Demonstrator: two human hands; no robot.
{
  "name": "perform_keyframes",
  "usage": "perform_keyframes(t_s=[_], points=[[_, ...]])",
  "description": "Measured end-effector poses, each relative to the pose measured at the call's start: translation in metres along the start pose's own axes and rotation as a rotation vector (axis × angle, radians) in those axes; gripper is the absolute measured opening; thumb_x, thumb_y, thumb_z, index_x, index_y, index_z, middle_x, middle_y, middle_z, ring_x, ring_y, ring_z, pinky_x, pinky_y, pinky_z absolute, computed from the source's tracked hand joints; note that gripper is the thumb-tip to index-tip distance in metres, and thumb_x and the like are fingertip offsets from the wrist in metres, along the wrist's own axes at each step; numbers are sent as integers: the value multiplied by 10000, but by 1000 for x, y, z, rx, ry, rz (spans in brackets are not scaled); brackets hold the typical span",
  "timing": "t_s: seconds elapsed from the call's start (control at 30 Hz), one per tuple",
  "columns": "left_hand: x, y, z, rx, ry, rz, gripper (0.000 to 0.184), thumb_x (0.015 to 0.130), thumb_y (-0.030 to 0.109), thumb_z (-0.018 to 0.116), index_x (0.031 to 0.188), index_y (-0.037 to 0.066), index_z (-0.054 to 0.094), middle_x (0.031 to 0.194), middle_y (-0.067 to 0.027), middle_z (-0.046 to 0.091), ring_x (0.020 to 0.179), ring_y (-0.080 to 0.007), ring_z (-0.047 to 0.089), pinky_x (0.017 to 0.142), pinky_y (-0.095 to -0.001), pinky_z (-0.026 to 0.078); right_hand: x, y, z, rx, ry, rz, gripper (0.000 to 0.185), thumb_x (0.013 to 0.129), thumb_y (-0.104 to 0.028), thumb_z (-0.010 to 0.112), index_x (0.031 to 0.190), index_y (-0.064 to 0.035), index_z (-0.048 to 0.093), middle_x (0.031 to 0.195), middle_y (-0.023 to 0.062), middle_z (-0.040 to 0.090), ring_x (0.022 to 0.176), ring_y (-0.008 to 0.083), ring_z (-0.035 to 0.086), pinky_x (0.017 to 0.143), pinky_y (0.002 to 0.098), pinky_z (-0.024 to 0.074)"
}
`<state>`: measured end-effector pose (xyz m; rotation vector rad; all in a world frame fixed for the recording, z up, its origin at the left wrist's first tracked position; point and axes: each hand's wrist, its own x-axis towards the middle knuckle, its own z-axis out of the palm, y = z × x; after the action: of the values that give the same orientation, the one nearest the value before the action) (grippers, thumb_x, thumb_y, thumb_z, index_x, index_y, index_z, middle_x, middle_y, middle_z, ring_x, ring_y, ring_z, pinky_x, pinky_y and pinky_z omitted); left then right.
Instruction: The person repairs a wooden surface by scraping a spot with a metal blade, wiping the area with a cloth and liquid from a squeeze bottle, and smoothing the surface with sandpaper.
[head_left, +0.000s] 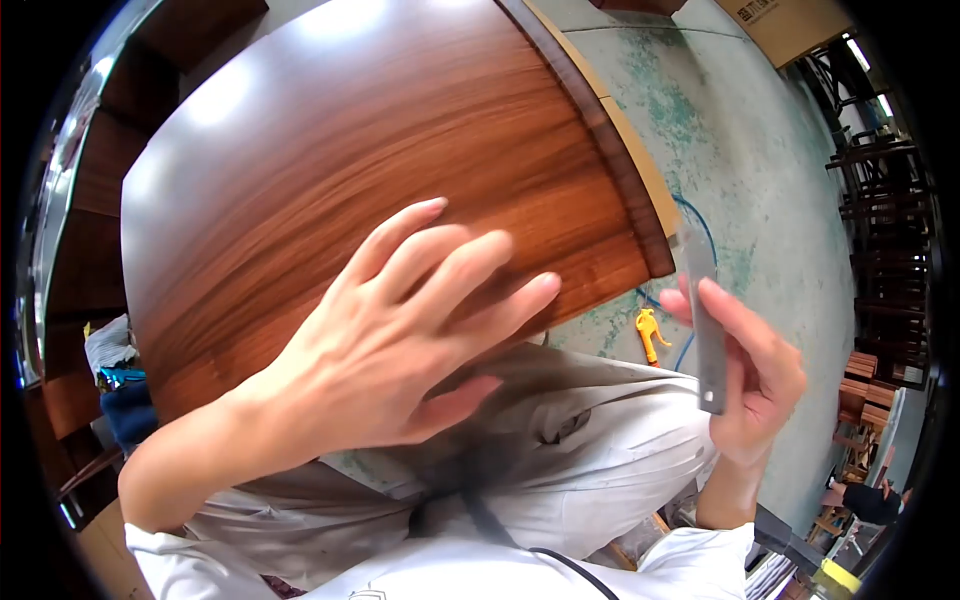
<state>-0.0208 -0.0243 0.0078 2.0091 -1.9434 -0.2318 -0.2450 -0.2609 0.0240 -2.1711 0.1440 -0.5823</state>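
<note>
Just right of the glossy wooden panel (420,150), a flat, narrow metal strip (708,345) points away from the person, its long axis running nearly fore and aft, with the holed end nearest the body. The right hand (755,375) pinches it between thumb and fingers. The left hand (400,310), fingers spread and loosely bent, is over the panel's near part; whether it touches is hard to tell. Streaked reddish-brown grain curves across the panel; off its near right corner lies a yellow air gun (648,330).
</note>
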Motion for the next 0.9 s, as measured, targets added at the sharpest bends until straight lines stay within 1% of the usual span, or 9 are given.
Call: perform_keyframes(t_s=[0.07, 0.17, 0.2, 0.23, 0.37, 0.43, 0.6, 0.73, 0.9], points=[[7, 1, 4, 35, 10, 27, 898, 805, 329, 885, 1632, 234, 550, 1456, -152, 476, 1362, -340, 481, 1298, -583, 345, -2, -10, -3, 63, -15, 85, 460, 892, 16, 625, 1334, 91, 728, 1198, 271, 796, 1084, 342, 806, 991, 370, 607], [7, -2, -4, 12, 105, 96, 591, 850, 315, 848, 1397, 134, 716, 1304, -120, 626, 1229, -309, 622, 1248, -581, 409, -5, -19, -14, 143, -70, 190, 466, 947, -166, 706, 1340, 83, 738, 1196, 250, 807, 1101, 310, 804, 1015, 360, 590], [6, -7, -9, 3, 111, 125, 519, 859, 306, 839, 1331, 111, 750, 1256, -111, 663, 1188, -302, 658, 1235, -580, 426, -3, -19, -13, 101, -84, 167, 419, 951, -148, 733, 1315, 58, 761, 1178, 223, 816, 1076, 280, 809, 984, 354, 598], [9, -13, -14, 11, 203, 152, 363, 861, 272, 834, 1159, 71, 787, 1129, -87, 727, 1072, -279, 721, 1178, -583, 478, -1, -19, -11, 58, -98, 144, 372, 956, -129, 760, 1290, 32, 784, 1159, 196, 825, 1051, 251, 814, 953, 349, 605], [29, -29, -28, -181, 404, 125, 293, 894, 4, 761, 1186, 20, 780, 1186, -147, 737, 1081, -306, 738, 943, -384, 603, 18, -29, 14, -104, -16, 92, 275, 930, 62, 737, 1156, -68, 824, 1047, 99, 840, 942, 211, 821, 826, 310, 612], [35, -28, -28, -198, 417, 143, 306, 895, 10, 769, 1201, 14, 774, 1188, -153, 736, 1063, -299, 742, 925, -378, 605, 28, -35, 33, -229, 6, 72, 261, 925, 73, 752, 1152, -45, 804, 1053, 95, 844, 974, 209, 818, 863, 308, 603], [45, -25, -9, -167, 355, 153, 343, 852, 57, 856, 1187, 49, 781, 1171, -125, 731, 1086, -307, 724, 999, -421, 563, 34, -13, 57, -587, 27, -204, 212, 876, -31, 812, 1080, -87, 808, 888, 65, 798, 800, 266, 763, 802, 383, 588], [48, -32, 2, -194, 282, 149, 214, 836, 48, 865, 1040, 65, 803, 1111, -67, 723, 1053, -266, 700, 1026, -411, 519, 33, -11, 65, -624, 69, -169, 176, 843, -35, 819, 1010, -78, 784, 947, 49, 781, 905, 252, 747, 883, 393, 560], [49, -35, 3, -205, 279, 126, 189, 822, 35, 863, 994, 83, 803, 1071, -45, 719, 1024, -245, 691, 1043, -400, 493, 32, 0, 73, -569, 116, -181, 163, 829, -26, 818, 978, -70, 769, 1067, 48, 762, 1008, 259, 720, 894, 393, 552]])
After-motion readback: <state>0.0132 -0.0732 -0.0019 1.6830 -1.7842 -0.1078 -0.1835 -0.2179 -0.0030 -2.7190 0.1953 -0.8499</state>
